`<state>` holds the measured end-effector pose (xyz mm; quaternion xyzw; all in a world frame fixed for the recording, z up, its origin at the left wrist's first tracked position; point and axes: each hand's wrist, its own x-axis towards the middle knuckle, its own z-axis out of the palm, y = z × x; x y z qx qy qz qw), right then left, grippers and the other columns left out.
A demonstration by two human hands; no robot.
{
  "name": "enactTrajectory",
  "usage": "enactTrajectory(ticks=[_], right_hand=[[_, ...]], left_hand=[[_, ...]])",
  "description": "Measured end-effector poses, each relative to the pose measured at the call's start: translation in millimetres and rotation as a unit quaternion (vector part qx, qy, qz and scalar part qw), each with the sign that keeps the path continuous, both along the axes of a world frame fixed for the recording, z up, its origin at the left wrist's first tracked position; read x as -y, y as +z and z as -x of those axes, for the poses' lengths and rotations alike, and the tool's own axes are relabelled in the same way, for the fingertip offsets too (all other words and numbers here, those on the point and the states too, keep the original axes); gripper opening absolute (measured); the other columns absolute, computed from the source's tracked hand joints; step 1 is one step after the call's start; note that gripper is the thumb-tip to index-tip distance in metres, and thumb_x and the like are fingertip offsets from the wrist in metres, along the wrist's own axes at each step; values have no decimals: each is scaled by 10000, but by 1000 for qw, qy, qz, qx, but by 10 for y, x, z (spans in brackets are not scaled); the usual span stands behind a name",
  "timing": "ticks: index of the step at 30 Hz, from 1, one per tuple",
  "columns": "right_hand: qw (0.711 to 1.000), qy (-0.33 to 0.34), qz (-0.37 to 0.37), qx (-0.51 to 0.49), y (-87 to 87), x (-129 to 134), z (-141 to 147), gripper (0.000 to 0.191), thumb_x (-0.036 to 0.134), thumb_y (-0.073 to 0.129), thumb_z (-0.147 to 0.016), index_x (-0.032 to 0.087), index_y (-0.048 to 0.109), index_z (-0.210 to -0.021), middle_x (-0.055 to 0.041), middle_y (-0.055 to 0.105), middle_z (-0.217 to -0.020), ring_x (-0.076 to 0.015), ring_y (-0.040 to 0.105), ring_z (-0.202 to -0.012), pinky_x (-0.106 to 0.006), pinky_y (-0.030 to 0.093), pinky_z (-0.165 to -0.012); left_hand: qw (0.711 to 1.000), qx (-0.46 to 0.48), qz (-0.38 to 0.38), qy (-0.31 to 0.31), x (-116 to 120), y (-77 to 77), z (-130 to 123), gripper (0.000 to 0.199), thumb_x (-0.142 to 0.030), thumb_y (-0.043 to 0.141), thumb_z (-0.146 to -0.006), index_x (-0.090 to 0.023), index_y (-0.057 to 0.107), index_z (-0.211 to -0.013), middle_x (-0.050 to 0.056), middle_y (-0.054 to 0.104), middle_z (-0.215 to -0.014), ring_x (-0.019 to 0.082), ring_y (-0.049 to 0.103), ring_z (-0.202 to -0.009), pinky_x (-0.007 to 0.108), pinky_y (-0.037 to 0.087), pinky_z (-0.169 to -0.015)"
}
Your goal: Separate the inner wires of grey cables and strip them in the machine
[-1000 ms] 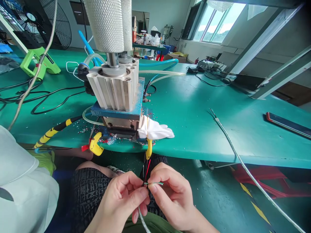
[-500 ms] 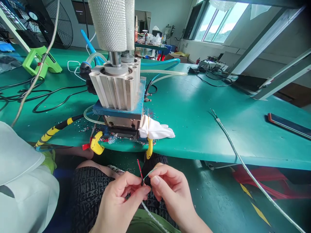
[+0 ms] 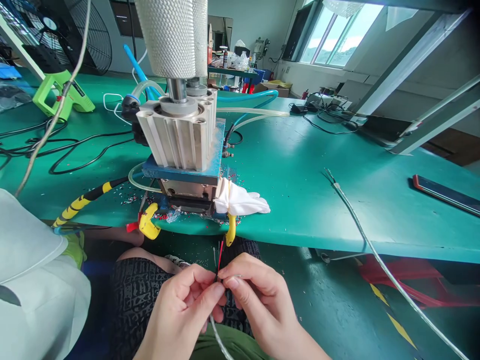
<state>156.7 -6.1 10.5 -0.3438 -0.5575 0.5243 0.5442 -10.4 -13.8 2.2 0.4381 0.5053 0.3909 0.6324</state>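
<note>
Far left: a person in white (image 3: 41, 285) sits beside you; past them on the bench lies a green heat gun (image 3: 62, 97). A yellow-and-black hose (image 3: 80, 204) runs up to the metal press (image 3: 182, 142), a yellow knob (image 3: 149, 222) at its front.

Your left hand (image 3: 180, 300): closed, thumb and finger pinched on the gray cable (image 3: 217, 337) right where its wires split out. Cable body drops from under those fingers toward your lap, drifting a little right as it goes. Its long axis points roughly away from you, toward the bench edge. Dark wires (image 3: 215, 256) and a red wire (image 3: 221, 252) stand almost straight up from the pinch, ends free.

Pale strand (image 3: 237, 276) lies sideways, its tip just past your right fingertips. Color hard to read. Your right hand (image 3: 264, 300): closed in a fine pinch on it, just right of the split. Left hand is nearer the cable body; both pinches meet close to the wire roots.

Beyond the hands, a white glove (image 3: 245, 199) is tied on the press. Farther right, a second cable (image 3: 362, 232) crosses the bench edge, bared end away from you; then a phone (image 3: 450, 195).
</note>
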Motion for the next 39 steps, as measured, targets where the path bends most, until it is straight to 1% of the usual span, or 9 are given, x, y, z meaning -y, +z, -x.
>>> enactTrajectory(ticks=[5, 9, 13, 18, 24, 28, 32, 36, 39], right_hand=[[971, 203, 88, -87, 9, -53, -172, 194, 340, 695, -961, 210, 821, -890, -3, 581, -687, -59, 471, -495, -183, 365, -454], [935, 277, 104, -196, -75, -47, -191, 306, 430, 706, -946, 199, 780, -759, 18, 559, -521, -56, 434, -375, -182, 352, -400], [895, 220, 102, -375, -125, -32, -139, 128, 322, 723, -939, 259, 796, -855, 76, 492, -514, -8, 320, -291, -132, 294, -336], [965, 64, 165, -191, -57, -37, -52, 106, 317, 785, -887, 218, 819, -871, 24, 583, -617, -20, 397, -422, -137, 296, -404], [980, 4, 132, -146, 118, -39, 71, 147, 312, 797, -869, 188, 761, -799, 12, 644, -620, -59, 479, -445, -174, 398, -433], [988, -52, 126, -75, 156, -65, 87, 177, 315, 792, -869, 182, 726, -772, -12, 682, -651, -107, 589, -524, -202, 488, -490], [986, -35, 139, -90, 129, -72, 101, 214, 331, 765, -890, 169, 739, -753, -6, 653, -669, -89, 548, -475, -207, 473, -448], [975, -34, 176, -129, 32, -59, 131, 241, 374, 798, -868, 160, 727, -781, 3, 652, -647, -45, 447, -446, -164, 365, -427], [963, -40, 213, -160, -50, -54, 158, 298, 416, 819, -846, 156, 688, -782, 49, 563, -550, -25, 361, -423, -143, 266, -415]], left_hand=[[939, 256, 203, -105, 75, -12, 124, 378, -506, 843, -769, -185, 659, -846, -42, 623, -503, 12, 406, -347, 105, 272, -377], [918, 309, 223, -106, 128, -27, 139, 379, -445, 904, -720, -190, 664, -864, -44, 636, -522, -3, 423, -377, 86, 271, -404], [935, 315, 141, -83, 63, -35, 117, 332, -398, 863, -788, -196, 601, -812, -44, 667, -581, 25, 545, -433, 95, 325, -432], [981, 188, 33, -44, 3, -36, 74, 315, -388, 835, -818, -177, 606, -772, -17, 706, -706, 68, 653, -569, 117, 375, -465], [997, 74, 13, 35, 45, 53, -56, 257, -316, 863, -758, -177, 652, -709, -24, 675, -696, 109, 644, -588, 208, 514, -583], [998, 36, 4, 46, 45, 63, -99, 239, -311, 848, -754, -184, 658, -686, -22, 668, -642, 129, 644, -592, 222, 515, -595], [998, 32, 6, 59, 31, 26, -71, 273, -346, 852, -765, -181, 644, -703, -20, 683, -654, 105, 623, -560, 190, 468, -531], [990, 130, 54, 17, 16, -29, -27, 325, -427, 839, -798, -175, 634, -773, -12, 700, -635, 78, 611, -525, 130, 413, -451], [942, 307, 125, -56, 8, -66, -33, 327, -443, 832, -806, -180, 639, -823, -12, 707, -611, 63, 595, -449, 103, 377, -392]])
